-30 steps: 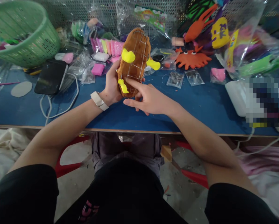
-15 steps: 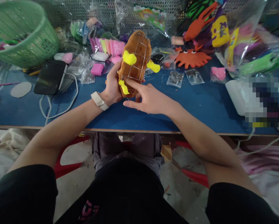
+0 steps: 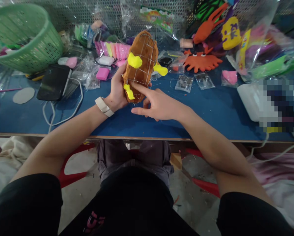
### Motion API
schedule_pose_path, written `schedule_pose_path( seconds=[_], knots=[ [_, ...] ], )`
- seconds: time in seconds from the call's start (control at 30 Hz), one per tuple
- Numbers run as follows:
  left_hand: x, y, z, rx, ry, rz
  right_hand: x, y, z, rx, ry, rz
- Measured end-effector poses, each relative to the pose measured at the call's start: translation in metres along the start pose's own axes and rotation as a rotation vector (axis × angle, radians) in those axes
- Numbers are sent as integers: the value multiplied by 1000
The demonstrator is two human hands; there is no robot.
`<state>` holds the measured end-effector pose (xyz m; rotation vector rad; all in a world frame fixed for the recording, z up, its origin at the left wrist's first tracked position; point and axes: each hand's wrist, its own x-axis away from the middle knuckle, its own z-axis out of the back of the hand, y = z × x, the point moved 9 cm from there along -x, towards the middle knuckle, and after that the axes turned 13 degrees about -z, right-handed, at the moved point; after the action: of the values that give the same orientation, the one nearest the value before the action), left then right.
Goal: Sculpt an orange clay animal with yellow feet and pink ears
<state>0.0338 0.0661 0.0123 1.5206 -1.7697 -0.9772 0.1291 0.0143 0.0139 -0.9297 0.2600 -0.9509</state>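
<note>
A long oval brown clay piece [image 3: 143, 49] with a wire grid across its face is tilted up above the table. My left hand [image 3: 117, 87] is wrapped round its left side and back; some of those fingers are hidden behind it. Yellow clay lumps [image 3: 135, 61] stick to its left side, lower left and right edge. My right hand [image 3: 159, 103] has its index fingertip against the lower part of the brown face. The thumb of that hand is stretched out below, apart from the other fingers, which curl under.
A green basket [image 3: 26, 36] stands at the back left, near a black phone [image 3: 53, 82] with a white cable. Pink clay packs [image 3: 112, 49] lie behind my hands. An orange clay crab [image 3: 203, 61], small clear bags [image 3: 184, 82] and a white box [image 3: 250, 98] lie to the right.
The brown clay piece has shifted very slightly left in view. My right index finger stays on its lower part, and my left hand keeps its hold.
</note>
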Motion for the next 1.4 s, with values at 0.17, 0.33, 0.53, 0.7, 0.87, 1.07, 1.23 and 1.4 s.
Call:
schedule_pose_path(
  seconds=[0.17,0.33,0.53,0.7,0.87,1.07,1.23,1.4],
  knots=[
    [2,2,-3,23,12,-2,-1,-2,8,33,78,38],
    [4,0,-6,109,21,17,2,-10,8,-20,61,51],
    [5,-6,0,105,50,41,0,-9,2,-134,-42,10],
    [2,-2,-2,115,30,-14,-1,-9,2,-140,-50,35],
    [4,-5,-2,119,64,29,4,-16,7,-126,-15,35],
    [5,-2,-5,113,1,-9,1,-15,3,-130,-27,30],
    [3,2,-5,157,-20,-51,1,-13,8,-123,-4,35],
    [3,1,-8,189,-25,-17,2,-15,7,-150,-25,58]
  ],
)
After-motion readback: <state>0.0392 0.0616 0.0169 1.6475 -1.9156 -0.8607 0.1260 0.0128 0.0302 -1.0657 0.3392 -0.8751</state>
